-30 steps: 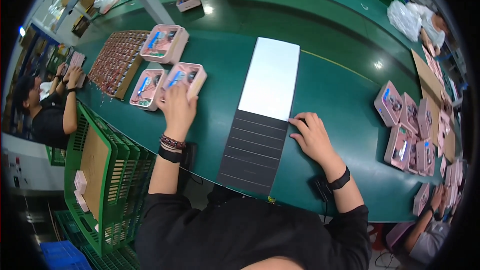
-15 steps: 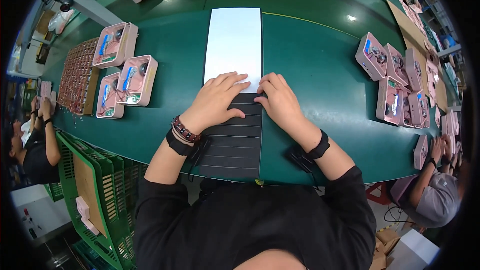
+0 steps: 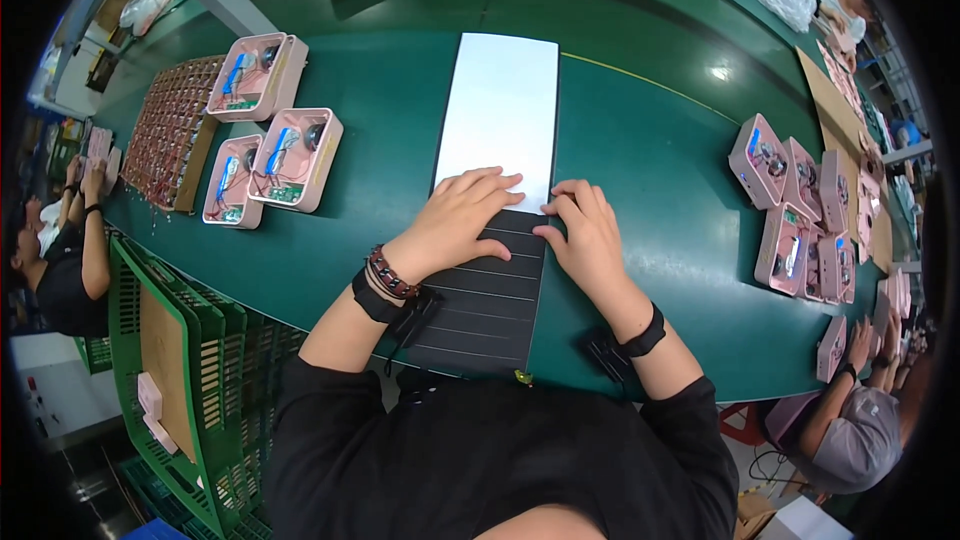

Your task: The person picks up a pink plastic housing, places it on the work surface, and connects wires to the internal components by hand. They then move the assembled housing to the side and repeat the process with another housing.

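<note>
A long sheet lies lengthwise in front of me on the green table. Its far part is white backing [image 3: 503, 110], and its near part carries black strips [image 3: 480, 315] parted by thin pale lines. My left hand [image 3: 455, 215] rests flat across the border between white and black, fingers spread and thumb out over the strips. At the sheet's right edge, by the farthest black strip, is my right hand [image 3: 585, 230]. Its fingers are bent, with a small gap between thumb and forefinger and nothing visible in it.
Open pink cases with wiring [image 3: 295, 160] stand at the left beside a tray of small parts [image 3: 168, 130]. More pink cases [image 3: 785, 250] cluster at the right. Green crates [image 3: 190, 370] stand below the left table edge. Co-workers sit at both sides.
The whole view has shifted, so the table and sheet appear farther right and lower. Both hands stay at the same border of the sheet; the right thumb and forefinger are slightly farther apart.
</note>
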A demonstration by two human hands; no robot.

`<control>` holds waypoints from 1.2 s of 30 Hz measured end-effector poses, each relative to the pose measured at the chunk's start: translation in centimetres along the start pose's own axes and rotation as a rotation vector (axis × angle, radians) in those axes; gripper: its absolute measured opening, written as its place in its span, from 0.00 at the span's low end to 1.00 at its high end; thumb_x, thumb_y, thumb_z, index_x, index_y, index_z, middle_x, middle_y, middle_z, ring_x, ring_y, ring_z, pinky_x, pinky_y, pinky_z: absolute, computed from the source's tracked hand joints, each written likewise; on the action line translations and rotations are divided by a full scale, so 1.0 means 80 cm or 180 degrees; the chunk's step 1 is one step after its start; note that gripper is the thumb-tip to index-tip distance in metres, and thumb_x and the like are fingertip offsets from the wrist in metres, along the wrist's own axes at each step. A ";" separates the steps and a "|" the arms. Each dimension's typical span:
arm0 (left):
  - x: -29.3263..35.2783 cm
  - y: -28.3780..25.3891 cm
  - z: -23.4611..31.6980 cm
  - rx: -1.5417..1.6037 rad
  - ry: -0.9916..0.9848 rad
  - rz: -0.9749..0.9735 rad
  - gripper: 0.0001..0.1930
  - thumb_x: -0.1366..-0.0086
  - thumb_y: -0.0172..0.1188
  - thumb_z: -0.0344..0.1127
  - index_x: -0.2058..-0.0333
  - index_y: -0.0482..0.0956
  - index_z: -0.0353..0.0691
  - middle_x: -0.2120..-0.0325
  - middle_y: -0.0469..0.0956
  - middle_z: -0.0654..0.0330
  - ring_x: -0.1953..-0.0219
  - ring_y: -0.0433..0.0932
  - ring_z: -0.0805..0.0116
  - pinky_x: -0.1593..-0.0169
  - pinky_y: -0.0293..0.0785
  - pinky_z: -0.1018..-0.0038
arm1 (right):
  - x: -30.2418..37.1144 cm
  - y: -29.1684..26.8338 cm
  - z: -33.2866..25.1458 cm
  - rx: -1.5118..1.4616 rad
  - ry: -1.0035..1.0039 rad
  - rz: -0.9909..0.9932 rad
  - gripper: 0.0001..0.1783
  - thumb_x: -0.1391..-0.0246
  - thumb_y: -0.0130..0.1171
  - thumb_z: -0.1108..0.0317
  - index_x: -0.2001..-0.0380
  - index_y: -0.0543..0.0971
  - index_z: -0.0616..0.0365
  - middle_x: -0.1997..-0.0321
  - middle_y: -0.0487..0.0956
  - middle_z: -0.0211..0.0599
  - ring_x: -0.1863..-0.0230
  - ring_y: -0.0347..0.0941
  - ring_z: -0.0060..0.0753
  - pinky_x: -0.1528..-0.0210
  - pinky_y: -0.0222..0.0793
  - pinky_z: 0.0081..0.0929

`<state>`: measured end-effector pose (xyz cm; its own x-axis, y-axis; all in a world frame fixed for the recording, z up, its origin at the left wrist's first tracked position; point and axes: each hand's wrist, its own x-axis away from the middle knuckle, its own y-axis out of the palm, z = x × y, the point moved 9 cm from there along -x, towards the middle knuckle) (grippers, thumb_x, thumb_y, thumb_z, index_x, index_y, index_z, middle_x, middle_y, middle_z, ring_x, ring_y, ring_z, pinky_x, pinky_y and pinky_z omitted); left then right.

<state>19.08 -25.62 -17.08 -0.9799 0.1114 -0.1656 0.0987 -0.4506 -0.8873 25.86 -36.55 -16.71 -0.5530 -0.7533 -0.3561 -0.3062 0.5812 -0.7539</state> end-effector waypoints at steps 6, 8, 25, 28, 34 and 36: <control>-0.013 0.004 0.019 -0.0493 -0.0033 -0.0248 0.35 0.56 0.71 0.45 0.48 0.71 0.43 0.41 0.65 0.63 0.39 0.63 0.57 0.42 0.64 0.63 | -0.007 0.002 0.032 -0.1332 0.0097 -0.0087 0.09 0.55 0.62 0.76 0.70 0.73 0.58 0.56 0.70 0.34 0.57 0.67 0.34 0.56 0.63 0.26; -0.032 0.006 0.022 -0.0708 -0.0055 -0.0626 0.33 0.55 0.71 0.47 0.50 0.73 0.43 0.45 0.68 0.61 0.42 0.67 0.57 0.45 0.67 0.63 | -0.019 -0.027 0.068 -0.2024 0.0307 0.0450 0.11 0.54 0.61 0.75 0.65 0.73 0.58 0.56 0.70 0.37 0.56 0.67 0.35 0.53 0.63 0.28; -0.225 -0.206 -0.418 -0.3213 -0.1870 0.0842 0.27 0.48 0.65 0.41 0.48 0.70 0.49 0.58 0.78 0.61 0.52 0.76 0.65 0.55 0.70 0.61 | -0.028 -0.037 0.089 -0.0766 0.0542 0.0376 0.40 0.51 0.59 0.66 0.35 0.56 0.56 0.51 0.71 0.40 0.49 0.65 0.40 0.47 0.60 0.35; -0.260 -0.186 -0.328 -0.3275 -0.0850 0.0950 0.23 0.48 0.64 0.39 0.51 0.72 0.50 0.63 0.79 0.63 0.56 0.78 0.66 0.58 0.68 0.62 | -0.034 -0.041 0.093 -0.0596 0.0384 0.0553 0.40 0.51 0.59 0.68 0.35 0.56 0.57 0.52 0.71 0.41 0.50 0.65 0.39 0.50 0.62 0.34; -0.191 -0.129 -0.030 -0.2446 0.0592 0.1425 0.10 0.46 0.58 0.34 0.64 0.75 0.48 0.73 0.74 0.65 0.67 0.75 0.65 0.65 0.64 0.64 | -0.013 -0.086 0.110 -0.1349 0.0429 0.1935 0.35 0.50 0.58 0.75 0.38 0.60 0.59 0.54 0.72 0.44 0.55 0.67 0.38 0.53 0.63 0.31; -0.157 -0.073 0.035 -0.1887 0.0862 0.0999 0.07 0.46 0.56 0.32 0.67 0.74 0.48 0.74 0.72 0.64 0.69 0.73 0.65 0.67 0.63 0.65 | 0.002 -0.102 0.090 -0.1024 0.0203 0.1876 0.34 0.51 0.58 0.76 0.39 0.61 0.59 0.56 0.72 0.43 0.56 0.68 0.37 0.53 0.63 0.31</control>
<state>30.35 -26.89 -8.65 -0.8202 0.3059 -0.4835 0.5211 0.0505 -0.8520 33.82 -43.63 -14.59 -0.7401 -0.2681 -0.6168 -0.1494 0.9597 -0.2379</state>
